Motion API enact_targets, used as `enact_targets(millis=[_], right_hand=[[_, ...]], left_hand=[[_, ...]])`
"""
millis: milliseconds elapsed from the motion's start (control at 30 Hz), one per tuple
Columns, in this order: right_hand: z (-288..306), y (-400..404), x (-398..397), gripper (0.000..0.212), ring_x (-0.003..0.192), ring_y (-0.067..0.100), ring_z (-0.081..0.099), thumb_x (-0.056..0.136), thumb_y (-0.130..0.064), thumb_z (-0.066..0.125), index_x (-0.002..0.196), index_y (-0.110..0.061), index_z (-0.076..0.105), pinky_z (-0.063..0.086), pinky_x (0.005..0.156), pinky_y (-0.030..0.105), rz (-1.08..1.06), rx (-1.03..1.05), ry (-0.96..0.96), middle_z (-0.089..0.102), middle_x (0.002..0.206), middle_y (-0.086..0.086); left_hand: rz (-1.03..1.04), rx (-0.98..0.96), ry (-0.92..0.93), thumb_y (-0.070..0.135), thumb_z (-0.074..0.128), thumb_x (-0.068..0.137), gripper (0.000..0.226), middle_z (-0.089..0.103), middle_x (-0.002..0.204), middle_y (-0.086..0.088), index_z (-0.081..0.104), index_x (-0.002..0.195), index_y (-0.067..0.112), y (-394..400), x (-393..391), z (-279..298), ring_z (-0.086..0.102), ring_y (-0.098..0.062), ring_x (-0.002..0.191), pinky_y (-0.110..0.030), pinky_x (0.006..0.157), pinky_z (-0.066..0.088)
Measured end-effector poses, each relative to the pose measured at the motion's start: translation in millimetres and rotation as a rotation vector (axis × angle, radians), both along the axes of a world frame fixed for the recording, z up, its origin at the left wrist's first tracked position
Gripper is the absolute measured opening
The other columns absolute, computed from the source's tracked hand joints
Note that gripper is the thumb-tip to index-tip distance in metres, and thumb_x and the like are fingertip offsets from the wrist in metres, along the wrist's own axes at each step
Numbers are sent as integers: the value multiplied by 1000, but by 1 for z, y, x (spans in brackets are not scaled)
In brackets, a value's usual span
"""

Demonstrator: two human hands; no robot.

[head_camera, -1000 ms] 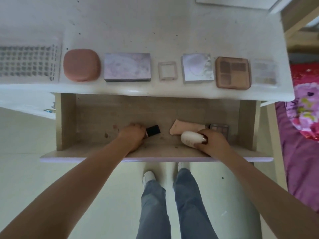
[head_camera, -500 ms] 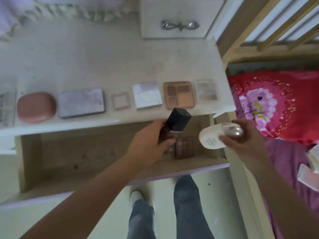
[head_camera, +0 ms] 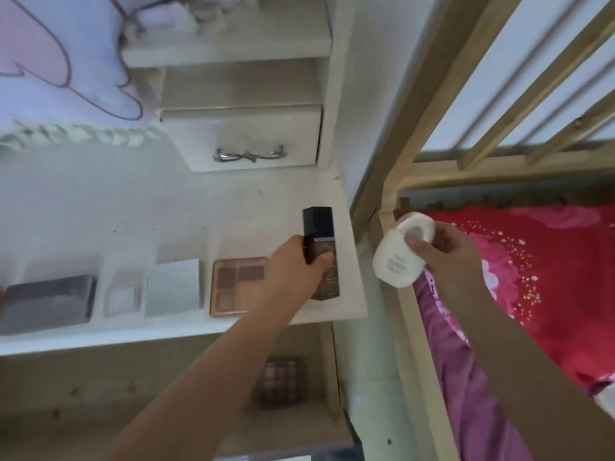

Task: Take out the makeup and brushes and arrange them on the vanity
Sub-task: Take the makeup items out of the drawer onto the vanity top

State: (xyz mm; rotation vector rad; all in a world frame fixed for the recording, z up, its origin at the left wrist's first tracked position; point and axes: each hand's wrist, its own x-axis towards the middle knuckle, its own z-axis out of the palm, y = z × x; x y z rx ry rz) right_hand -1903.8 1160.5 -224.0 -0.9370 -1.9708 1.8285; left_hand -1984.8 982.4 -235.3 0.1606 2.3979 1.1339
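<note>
Left hand (head_camera: 296,267) grips the black-capped foundation bottle (head_camera: 321,251), lowering it at the vanity top's (head_camera: 166,211) right end, apparently extending the palette row; right hand (head_camera: 446,257) holds a white bottle (head_camera: 401,251) clear, over the bed.

A brown glass bottle with a black square cap (head_camera: 319,241) stands at the white vanity top (head_camera: 166,211)'s right end. A cream oval plastic bottle (head_camera: 399,257) hangs tilted beyond the edge. A rose-gold eyeshadow palette (head_camera: 238,286) lies flat beside the brown bottle.

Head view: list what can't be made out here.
- Dark bottle: whether it rests on the vanity top or is lifted; the left hand covers its middle.
- Clear palette beneath the bottle: mostly hidden by bottle and hand.
- White bottle label: too small and blurred to read; right hand hides its cap.
- Drawer palette: shades blurred.
- Grey case: cut off at the left edge.
</note>
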Motion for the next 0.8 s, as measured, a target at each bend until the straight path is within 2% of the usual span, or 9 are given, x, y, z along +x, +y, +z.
enact_targets(millis=[67, 133, 200, 300, 367, 500, 600, 700, 800], right_hand=[[-2, 8, -15, 23, 65, 0, 62, 78, 3, 62, 101, -1, 57, 51, 58, 14, 53, 3, -24, 62, 81, -1], [-3, 11, -33, 25, 77, 12, 61, 78, -2, 64, 102, -3, 59, 52, 66, 23, 107, 13, -66, 63, 88, 3], [-6, 8, -56, 26, 84, 17, 59, 80, -10, 65, 105, -6, 60, 51, 71, 30, 197, 51, -118, 62, 93, 3], [-12, -4, -95, 25, 86, 15, 56, 81, -17, 65, 105, -8, 62, 47, 77, 31, 345, 131, -157, 60, 92, 0], [-18, -12, -118, 25, 85, 14, 55, 82, -19, 63, 103, -6, 64, 46, 80, 33, 425, 188, -188, 60, 90, 1], [-31, -24, -147, 23, 81, 17, 55, 84, -20, 61, 91, 1, 65, 39, 69, 25, 499, 191, -216, 65, 91, 15], [-35, -28, -156, 26, 80, 23, 57, 88, -23, 55, 88, 1, 65, 36, 62, 29, 549, 366, -243, 65, 88, 15], [-41, -32, -157, 32, 95, 32, 55, 93, -25, 46, 103, 1, 61, 36, 75, 30, 532, 610, -253, 60, 103, 21], [-47, -39, -149, 34, 101, 31, 50, 96, -23, 38, 114, -1, 55, 30, 78, 26, 419, 745, -225, 53, 111, 21]], left_hand=[[72, -18, 10, 29, 58, 87, 20, 55, 85, 4, 54, 99, 15, 0, -12, 0, 52, -14, 76, -23, 64, 43], [116, -46, 27, 28, 57, 88, 17, 56, 84, 3, 54, 97, 14, -5, -22, 1, 53, -13, 73, -22, 61, 42], [146, -74, 40, 26, 54, 89, 15, 56, 78, 3, 55, 96, 12, -12, -30, 3, 52, -11, 68, -19, 55, 41], [218, -107, 51, 25, 51, 91, 20, 57, 81, 0, 59, 99, 9, -21, -41, 5, 55, -18, 73, -27, 61, 46], [239, -138, 77, 23, 50, 91, 21, 57, 84, -2, 60, 101, 7, -27, -53, 6, 54, -20, 77, -27, 66, 43], [220, -198, 25, 23, 50, 91, 21, 56, 74, -3, 62, 92, 6, -31, -82, 5, 52, -22, 78, -27, 70, 37], [197, -184, -24, 21, 52, 91, 18, 53, 66, -1, 59, 78, 10, -27, -94, 1, 52, -22, 75, -27, 64, 41], [227, -125, -134, 20, 54, 90, 29, 52, 65, 1, 48, 61, 19, -25, -96, -4, 56, -25, 78, -34, 80, 50], [258, -56, -121, 15, 56, 89, 17, 60, 74, -8, 61, 74, 8, -21, -94, -6, 62, -30, 81, -42, 92, 50]])
